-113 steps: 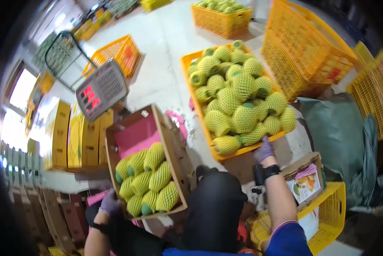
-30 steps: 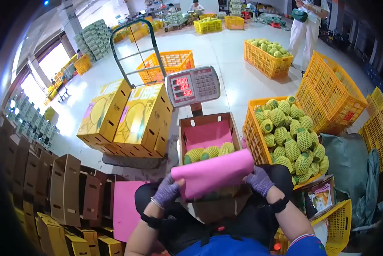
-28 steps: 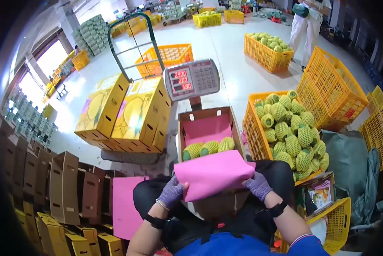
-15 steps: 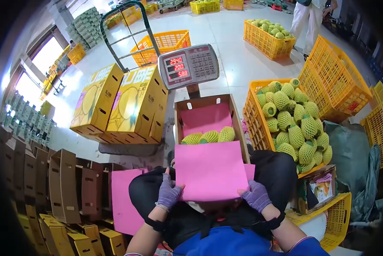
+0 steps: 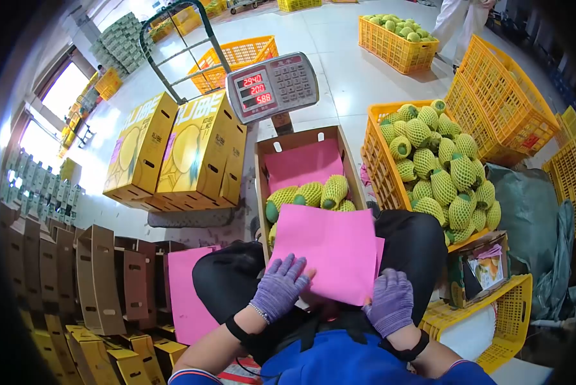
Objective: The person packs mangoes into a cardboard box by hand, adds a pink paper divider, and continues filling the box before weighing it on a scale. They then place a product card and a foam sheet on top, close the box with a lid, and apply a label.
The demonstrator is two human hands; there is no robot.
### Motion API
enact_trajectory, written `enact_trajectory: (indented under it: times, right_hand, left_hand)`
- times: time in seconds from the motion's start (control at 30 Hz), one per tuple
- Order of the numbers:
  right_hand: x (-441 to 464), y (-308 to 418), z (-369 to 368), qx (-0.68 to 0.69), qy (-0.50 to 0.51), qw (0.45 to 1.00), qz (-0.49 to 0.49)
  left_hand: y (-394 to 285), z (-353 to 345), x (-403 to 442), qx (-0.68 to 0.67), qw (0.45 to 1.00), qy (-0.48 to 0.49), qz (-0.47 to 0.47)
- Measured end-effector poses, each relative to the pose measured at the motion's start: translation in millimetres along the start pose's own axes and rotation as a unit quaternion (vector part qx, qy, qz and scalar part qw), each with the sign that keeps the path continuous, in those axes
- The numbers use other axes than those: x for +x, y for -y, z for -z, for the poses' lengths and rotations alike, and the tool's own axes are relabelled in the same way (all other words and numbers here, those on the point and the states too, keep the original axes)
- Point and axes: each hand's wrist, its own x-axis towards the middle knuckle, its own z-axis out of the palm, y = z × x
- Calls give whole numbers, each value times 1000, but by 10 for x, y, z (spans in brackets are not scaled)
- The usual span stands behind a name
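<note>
A pink paper sheet [image 5: 326, 247] lies tilted over the near part of an open cardboard box [image 5: 262, 173], with another pink edge showing beneath its right side. My left hand [image 5: 280, 287], in a purple fingerless glove, rests open across the sheet's lower left edge, fingers spread. At the lower right corner, my right hand [image 5: 391, 303], gloved alike, has its thumb on the sheet and appears to grip it; its fingers partly hide the contact. Beyond the sheet, several green fruits in yellow foam nets [image 5: 309, 194] sit in the box, against a pink liner [image 5: 304, 163].
A scale display [image 5: 273, 88] stands behind the box. To the right is a yellow crate [image 5: 384, 173] heaped with netted fruit. Printed yellow cartons [image 5: 195, 151] stand at left, with empty brown boxes [image 5: 98, 282] and a pink sheet stack [image 5: 188, 295] nearer. A person [image 5: 461, 25] stands far right.
The pink sheet has tilted and shifted right, uncovering more netted fruit at the box's left. My left hand has released its edge and moved inward over it. The view has shifted slightly.
</note>
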Motion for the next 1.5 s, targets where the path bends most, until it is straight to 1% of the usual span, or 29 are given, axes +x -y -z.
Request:
enact_trajectory:
  times: [0.07,0.13,0.2,0.27,0.3,0.33,0.43,0.53,0.57,0.63,0.73,0.77,0.83,0.87,0.93,1.0,1.03,1.07,1.13,1.17,1.2,1.27,1.3,1.33,1.37,1.4,1.43,1.47,1.5]
  right_hand:
    - [2,81,131,68,-224,965,121]
    - [152,166,179,22,-223,955,191]
    - [430,53,-47,-71,-11,965,252]
    - [761,59,337,-88,-202,938,267]
    - [969,134,733,-119,-265,916,275]
    - [1200,191,1052,-141,-360,878,282]
    - [1880,348,1680,-114,-455,832,297]
    - [2328,297,1732,-106,-504,793,326]
    - [2459,251,1631,-107,-504,793,323]
    - [2741,124,1284,-113,-372,865,317]
    - [3184,-64,679,-100,-185,915,343]
    - [3266,-114,504,-97,-180,918,339]
    - [3381,-203,201,-129,-58,940,309]
    - [3415,-232,65,-133,12,946,296]
    - [3393,-236,-41,-131,15,945,299]
    - [3351,-187,15,-143,36,946,289]
    - [3329,-152,38,-157,57,944,283]
    - [3353,-125,-23,-183,58,941,279]
    - [3304,-55,73,-188,104,936,278]
    - [3313,-53,-21,-173,91,943,269]
    - [3316,-67,-117,-159,76,949,260]
    - [3267,-106,-85,-143,79,954,251]
    - [3185,-217,-36,-145,32,937,317]
    - [3061,-216,274,-136,91,942,293]
    - [2918,-319,552,-66,101,950,288]
    - [2792,-480,802,5,107,952,285]
    - [2726,-658,1033,-16,91,971,220]
    - [2681,-907,1224,-38,74,984,156]
    - [2593,-1313,1334,-29,-34,994,104]
  left_hand:
    - [13,-79,-28,-16,1000,-15,2]
    - [34,-98,-71,-31,999,-31,2]
    - [147,153,21,-130,991,18,-1]
    - [296,731,207,-122,991,-4,62]
    - [485,731,299,-78,986,-134,54]
    - [589,1022,497,-83,977,-148,131]
    - [986,1486,912,47,914,-396,74]
    - [1236,1450,1165,68,899,-421,97]
    - [1309,1304,1218,57,914,-389,102]
    - [1481,852,1314,47,942,-318,95]
    - [1617,176,1451,10,982,-164,92]
    - [1626,-3,1470,6,983,-158,89]
    - [1650,-232,1561,-2,991,48,123]
    - [1587,-77,1636,-12,977,160,142]
    - [1624,80,1716,-85,956,245,134]
    - [1744,206,1809,-184,949,226,118]
    - [1771,327,1952,-206,936,242,152]
    - [1815,204,2019,-208,937,242,142]
    - [1920,-126,2144,-147,957,167,185]
    - [1827,-128,2225,-106,944,232,210]
    - [1762,-86,2294,-131,922,289,222]
    - [1824,-359,2303,-185,910,313,201]
    - [1933,-591,2290,-104,935,327,89]
    - [2035,-778,2263,-21,942,334,-21]
    - [2057,-801,2238,15,955,290,-58]
    - [2007,-731,2258,14,955,289,-67]
    - [1964,-593,2238,-107,964,238,45]
    - [1924,-426,2198,-225,944,181,159]
    - [1897,-267,2153,-335,895,118,270]
